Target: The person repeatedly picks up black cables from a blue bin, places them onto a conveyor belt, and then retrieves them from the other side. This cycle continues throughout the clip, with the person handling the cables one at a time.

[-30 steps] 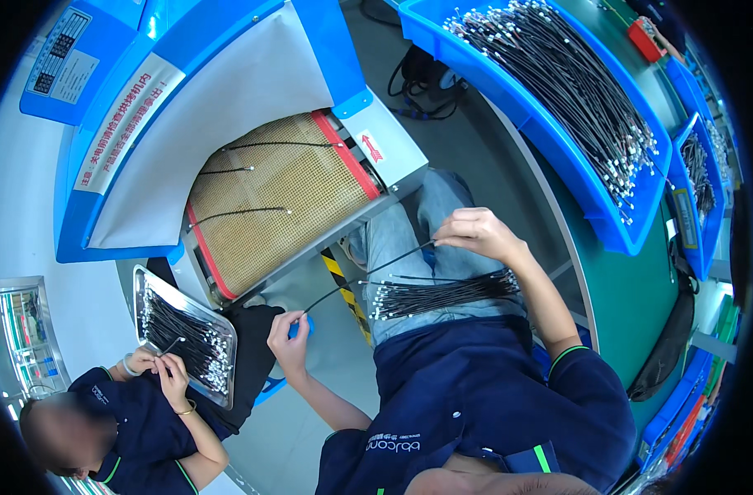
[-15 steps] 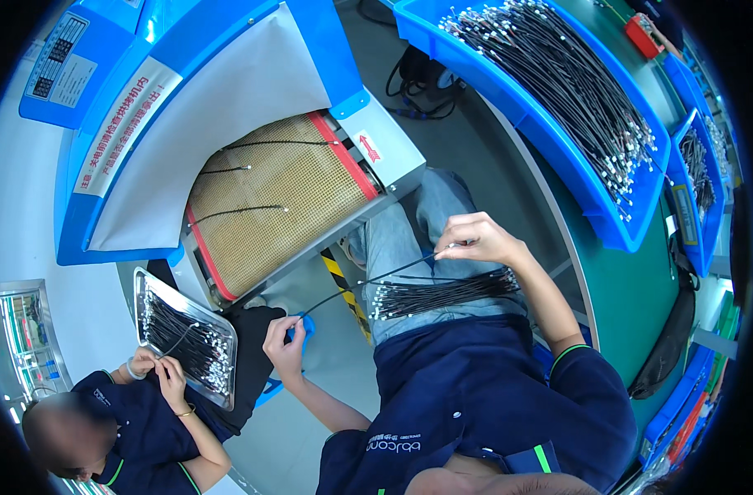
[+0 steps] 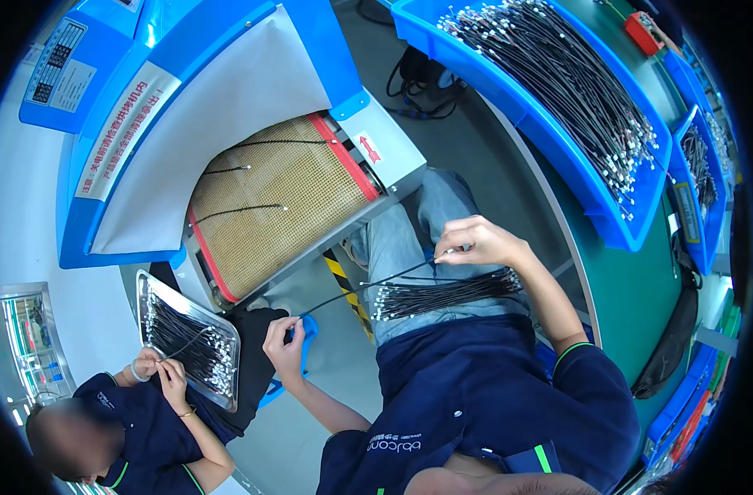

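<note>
A thin black cable [image 3: 343,293] with small light connectors at its ends is stretched between my hands above my lap. My left hand [image 3: 284,346] pinches its lower left end, and my right hand [image 3: 479,241] pinches the other end near the connector. Across my thighs, just below the right hand, lies a bundle of similar black cables [image 3: 446,295] with white ends. Ahead of me, three dark cables lie apart on the tan mesh conveyor belt [image 3: 285,227], partly inside the blue machine [image 3: 323,49].
At left a seated co-worker handles a cable over a metal tray [image 3: 234,363] heaped with black cables. A large blue bin [image 3: 529,124] full of cables stands on the green-topped table [image 3: 620,301] at right. A blue stool [image 3: 309,338] shows beyond my left hand.
My two hands keep their grip on the cable and have hardly moved. The co-worker's hands and cable have shifted slightly over the tray.
</note>
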Demonstrator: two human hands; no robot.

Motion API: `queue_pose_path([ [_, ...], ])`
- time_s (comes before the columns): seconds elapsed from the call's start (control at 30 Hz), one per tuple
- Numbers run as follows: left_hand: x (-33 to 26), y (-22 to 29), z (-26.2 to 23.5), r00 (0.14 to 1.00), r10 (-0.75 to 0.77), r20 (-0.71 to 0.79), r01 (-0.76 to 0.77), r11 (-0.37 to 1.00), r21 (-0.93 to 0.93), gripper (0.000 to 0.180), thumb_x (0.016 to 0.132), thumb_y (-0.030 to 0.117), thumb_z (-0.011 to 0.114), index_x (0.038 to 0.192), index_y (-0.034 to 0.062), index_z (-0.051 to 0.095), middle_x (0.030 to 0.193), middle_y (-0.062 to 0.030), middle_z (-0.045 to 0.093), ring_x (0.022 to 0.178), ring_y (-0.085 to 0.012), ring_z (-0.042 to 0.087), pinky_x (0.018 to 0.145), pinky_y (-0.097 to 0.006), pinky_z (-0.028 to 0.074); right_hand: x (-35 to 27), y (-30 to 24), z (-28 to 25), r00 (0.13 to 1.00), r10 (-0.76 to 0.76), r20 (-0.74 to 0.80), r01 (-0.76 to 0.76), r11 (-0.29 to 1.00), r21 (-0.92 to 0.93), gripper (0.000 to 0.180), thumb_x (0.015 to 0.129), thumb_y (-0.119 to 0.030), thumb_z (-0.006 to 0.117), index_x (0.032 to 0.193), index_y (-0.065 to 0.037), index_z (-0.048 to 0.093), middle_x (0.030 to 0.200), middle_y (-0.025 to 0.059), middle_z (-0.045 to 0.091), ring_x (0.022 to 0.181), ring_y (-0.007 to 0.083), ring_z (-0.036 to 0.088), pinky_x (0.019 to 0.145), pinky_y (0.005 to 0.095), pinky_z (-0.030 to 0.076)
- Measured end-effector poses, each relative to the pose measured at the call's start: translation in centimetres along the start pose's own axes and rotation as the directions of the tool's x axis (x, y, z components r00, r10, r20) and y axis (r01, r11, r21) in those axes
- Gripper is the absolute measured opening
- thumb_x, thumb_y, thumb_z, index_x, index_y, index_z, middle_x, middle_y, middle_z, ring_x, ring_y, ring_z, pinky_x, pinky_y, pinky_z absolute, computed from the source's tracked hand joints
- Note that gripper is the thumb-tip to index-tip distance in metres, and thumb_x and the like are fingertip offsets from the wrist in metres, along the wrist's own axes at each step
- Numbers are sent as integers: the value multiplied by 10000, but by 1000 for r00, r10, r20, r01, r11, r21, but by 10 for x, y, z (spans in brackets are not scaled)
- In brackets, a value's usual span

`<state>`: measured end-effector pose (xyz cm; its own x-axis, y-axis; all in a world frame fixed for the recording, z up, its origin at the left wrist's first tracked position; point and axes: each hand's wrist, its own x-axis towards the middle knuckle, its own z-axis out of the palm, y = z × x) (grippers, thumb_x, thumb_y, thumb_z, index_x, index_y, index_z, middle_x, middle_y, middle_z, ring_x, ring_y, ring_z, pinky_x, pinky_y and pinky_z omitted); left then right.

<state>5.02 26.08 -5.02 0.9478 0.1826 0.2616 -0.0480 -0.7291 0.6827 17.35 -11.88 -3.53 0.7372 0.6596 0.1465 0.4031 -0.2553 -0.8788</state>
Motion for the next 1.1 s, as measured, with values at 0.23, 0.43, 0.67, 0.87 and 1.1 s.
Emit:
queue_pose_path([
  [0.23,35,-10,3,998,51,46,-52,998,30,110,722,-43,688,818,-7,648,786,-103,644,692,-197,614,631,-283,488,4,14,4,994,-35,-102,28,997,-71,82,771,-98,705,828,-44,682,771,62,614,676,203,605,594,316,489],
  [0.43,133,-28,5,980,158,124,-168,984,66,83,770,25,672,844,-5,647,794,-98,637,699,-187,607,654,-291,479,47,32,17,934,-124,-335,44,970,-238,95,714,-64,741,795,-48,694,755,49,632,711,193,602,644,310,486],
  [0.67,246,-63,18,950,156,269,-182,980,75,124,804,100,665,880,3,646,866,-102,621,782,-210,618,711,-310,482,96,59,56,839,-137,-527,-50,944,-326,120,706,-93,742,812,-70,690,830,46,600,868,223,567,795,350,455],
  [0.87,287,-96,42,925,144,351,-201,971,132,165,796,123,678,925,24,647,1047,-129,592,987,-296,579,842,-371,469,127,68,72,812,-185,-554,-101,890,-445,139,702,-104,735,821,-64,673,901,54,581,934,245,547,860,387,421],
  [1.1,261,-70,46,962,254,95,-265,956,126,425,850,143,622,1249,66,496,1253,-161,483,1186,-336,464,1016,-381,383,105,42,61,845,-160,-511,-92,897,-432,269,732,-142,724,979,-57,657,1012,91,575,988,278,544,891,399,431],
])
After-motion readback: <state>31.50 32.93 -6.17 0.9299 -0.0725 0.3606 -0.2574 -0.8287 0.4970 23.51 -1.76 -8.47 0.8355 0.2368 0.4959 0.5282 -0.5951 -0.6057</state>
